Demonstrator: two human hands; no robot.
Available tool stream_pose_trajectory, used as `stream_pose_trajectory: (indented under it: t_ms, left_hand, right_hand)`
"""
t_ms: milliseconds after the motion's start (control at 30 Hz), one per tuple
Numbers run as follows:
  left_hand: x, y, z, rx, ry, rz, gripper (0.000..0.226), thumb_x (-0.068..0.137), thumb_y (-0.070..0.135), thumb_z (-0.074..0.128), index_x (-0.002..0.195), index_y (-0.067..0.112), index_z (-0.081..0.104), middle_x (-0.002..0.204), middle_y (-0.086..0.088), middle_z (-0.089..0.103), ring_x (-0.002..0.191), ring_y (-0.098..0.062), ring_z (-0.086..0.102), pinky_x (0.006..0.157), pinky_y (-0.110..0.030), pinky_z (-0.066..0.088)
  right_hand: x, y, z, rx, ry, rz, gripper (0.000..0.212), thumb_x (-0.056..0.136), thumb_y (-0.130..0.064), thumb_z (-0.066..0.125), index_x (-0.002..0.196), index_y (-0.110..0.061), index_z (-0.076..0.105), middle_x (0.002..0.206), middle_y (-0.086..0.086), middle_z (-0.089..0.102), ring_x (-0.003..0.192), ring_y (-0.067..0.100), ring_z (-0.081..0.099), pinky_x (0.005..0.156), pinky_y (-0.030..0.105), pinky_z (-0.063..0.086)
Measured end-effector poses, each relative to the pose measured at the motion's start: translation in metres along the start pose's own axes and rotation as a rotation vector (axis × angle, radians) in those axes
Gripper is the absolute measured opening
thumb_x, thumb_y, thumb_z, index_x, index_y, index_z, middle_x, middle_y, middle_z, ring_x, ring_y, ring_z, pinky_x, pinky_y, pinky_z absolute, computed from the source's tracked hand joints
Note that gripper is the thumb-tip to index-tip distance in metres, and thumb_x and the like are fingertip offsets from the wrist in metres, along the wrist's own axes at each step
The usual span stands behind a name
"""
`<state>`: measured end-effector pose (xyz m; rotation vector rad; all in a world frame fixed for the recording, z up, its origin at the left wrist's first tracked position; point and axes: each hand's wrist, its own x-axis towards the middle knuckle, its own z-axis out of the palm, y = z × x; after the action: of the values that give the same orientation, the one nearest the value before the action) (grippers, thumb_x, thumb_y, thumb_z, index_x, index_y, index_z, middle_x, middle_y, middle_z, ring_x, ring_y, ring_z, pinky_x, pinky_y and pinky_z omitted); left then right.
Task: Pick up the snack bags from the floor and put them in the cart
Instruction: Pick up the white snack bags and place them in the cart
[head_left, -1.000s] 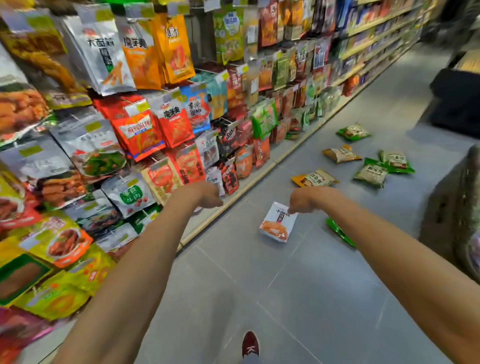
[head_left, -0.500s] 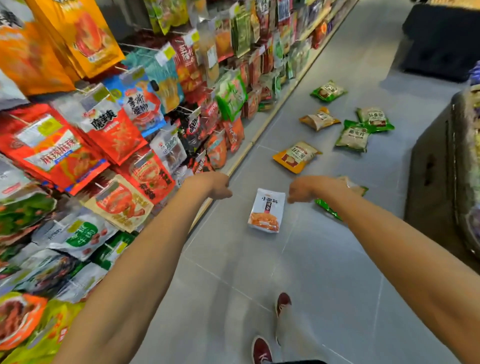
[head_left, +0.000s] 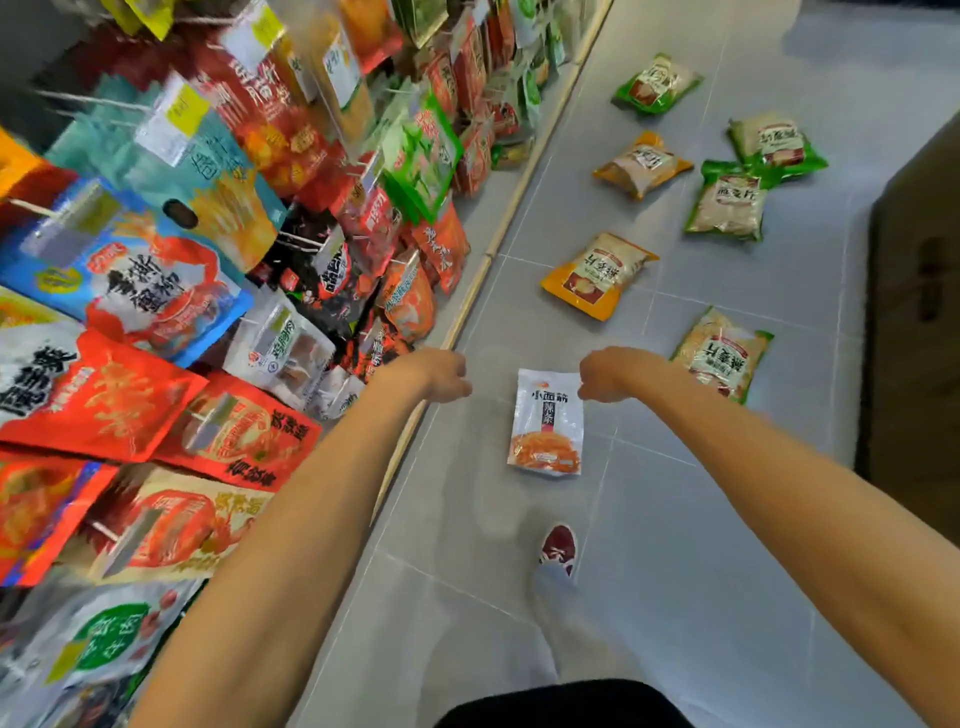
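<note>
I see two bare arms stretched forward over the grey floor (head_left: 675, 545) of a shop aisle. The left hand (head_left: 439, 374) and right hand (head_left: 608, 374) hang on either side of a white snack bag (head_left: 545, 423) that lies flat, likely my nearest pick. Both hands' fingers (head_left: 589, 389) curl loosely downward and hold nothing. More bags, one of them orange (head_left: 597, 275), lie scattered ahead beside the shelf (head_left: 311, 234). No cart is in view.

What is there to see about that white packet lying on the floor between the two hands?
The white snack bag is a flat, glossy sealed pouch, seemingly plastic, with dark characters near its top and an orange food picture below. It lies face up on the grey tile floor, apart from other bags. The right hand overlaps its top right corner; contact is unclear.
</note>
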<state>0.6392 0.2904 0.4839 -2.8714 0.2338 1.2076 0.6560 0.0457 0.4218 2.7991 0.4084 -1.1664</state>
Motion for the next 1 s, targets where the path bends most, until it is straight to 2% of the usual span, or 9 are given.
stream_pose_trajectory:
  t_ms: [67, 133, 233, 367, 467, 633, 767, 933, 1000]
  left_hand:
    - [0.030, -0.006, -0.005, -0.022, -0.021, 0.010, 0.047, 0.103, 0.037, 0.048, 0.143, 0.013, 0.049, 0.147, -0.013, 0.047, 0.129, -0.033, 0.050, 0.099, -0.036, 0.044]
    - [0.064, -0.010, -0.005, -0.021, -0.061, 0.035, 0.050, 0.103, 0.038, 0.048, 0.146, 0.012, 0.047, 0.150, -0.013, 0.045, 0.134, -0.032, 0.047, 0.105, -0.038, 0.042]
    - [0.115, -0.012, 0.003, 0.002, -0.126, 0.064, 0.051, 0.103, 0.038, 0.047, 0.147, 0.013, 0.045, 0.153, -0.011, 0.044, 0.138, -0.031, 0.044, 0.108, -0.036, 0.039]
    - [0.191, -0.013, 0.030, 0.015, -0.208, 0.108, 0.048, 0.102, 0.039, 0.048, 0.145, 0.017, 0.048, 0.152, -0.007, 0.045, 0.137, -0.028, 0.045, 0.111, -0.037, 0.038]
    - [0.250, -0.017, 0.057, 0.012, -0.201, 0.122, 0.044, 0.101, 0.038, 0.049, 0.140, 0.018, 0.051, 0.146, -0.007, 0.052, 0.131, -0.028, 0.050, 0.108, -0.039, 0.042]
    - [0.353, -0.025, 0.123, 0.041, -0.192, 0.142, 0.042, 0.101, 0.037, 0.047, 0.139, 0.020, 0.052, 0.143, -0.006, 0.055, 0.130, -0.029, 0.051, 0.102, -0.036, 0.042]
    - [0.437, -0.023, 0.185, 0.004, -0.237, 0.171, 0.043, 0.103, 0.037, 0.045, 0.139, 0.014, 0.052, 0.147, -0.009, 0.051, 0.133, -0.030, 0.049, 0.105, -0.035, 0.039]
    - [0.555, -0.027, 0.284, -0.109, -0.265, 0.180, 0.026, 0.098, 0.029, 0.050, 0.116, 0.013, 0.061, 0.126, -0.006, 0.062, 0.114, -0.025, 0.056, 0.093, -0.033, 0.042]
    - [0.598, -0.028, 0.326, -0.181, -0.255, 0.162, 0.043, 0.095, 0.033, 0.051, 0.135, 0.017, 0.056, 0.142, -0.005, 0.056, 0.126, -0.025, 0.053, 0.103, -0.035, 0.043]
  right_hand:
    - [0.022, 0.004, -0.001, 0.039, -0.010, 0.017, 0.047, 0.098, -0.042, 0.048, 0.130, -0.011, 0.059, 0.130, 0.009, 0.061, 0.115, 0.030, 0.060, 0.092, 0.039, 0.051]
    - [0.045, 0.008, 0.002, 0.087, -0.033, 0.038, 0.047, 0.097, -0.042, 0.048, 0.131, -0.012, 0.058, 0.131, 0.009, 0.061, 0.115, 0.031, 0.060, 0.091, 0.038, 0.051]
    - [0.082, 0.016, 0.014, 0.152, -0.070, 0.071, 0.044, 0.096, -0.040, 0.047, 0.126, -0.012, 0.061, 0.129, 0.010, 0.062, 0.113, 0.031, 0.061, 0.090, 0.038, 0.052]
    - [0.142, 0.020, 0.047, 0.227, -0.095, 0.122, 0.044, 0.096, -0.041, 0.047, 0.128, -0.014, 0.059, 0.132, 0.009, 0.060, 0.116, 0.031, 0.060, 0.089, 0.036, 0.050]
    - [0.194, 0.020, 0.081, 0.266, -0.103, 0.167, 0.044, 0.098, -0.040, 0.046, 0.133, -0.015, 0.055, 0.136, 0.008, 0.058, 0.121, 0.030, 0.057, 0.089, 0.035, 0.046]
    - [0.287, 0.023, 0.159, 0.309, -0.146, 0.239, 0.046, 0.098, -0.041, 0.047, 0.135, -0.015, 0.056, 0.134, 0.008, 0.059, 0.120, 0.030, 0.058, 0.092, 0.038, 0.048]
    - [0.364, 0.033, 0.227, 0.364, -0.179, 0.272, 0.048, 0.099, -0.041, 0.048, 0.138, -0.015, 0.054, 0.139, 0.007, 0.056, 0.123, 0.029, 0.056, 0.099, 0.040, 0.047]
    - [0.466, 0.053, 0.316, 0.430, -0.154, 0.304, 0.048, 0.098, -0.040, 0.048, 0.138, -0.015, 0.053, 0.140, 0.008, 0.055, 0.125, 0.031, 0.054, 0.103, 0.041, 0.046]
    - [0.499, 0.060, 0.348, 0.454, -0.125, 0.322, 0.048, 0.098, -0.038, 0.049, 0.141, -0.016, 0.050, 0.143, 0.011, 0.051, 0.127, 0.033, 0.052, 0.103, 0.042, 0.046]
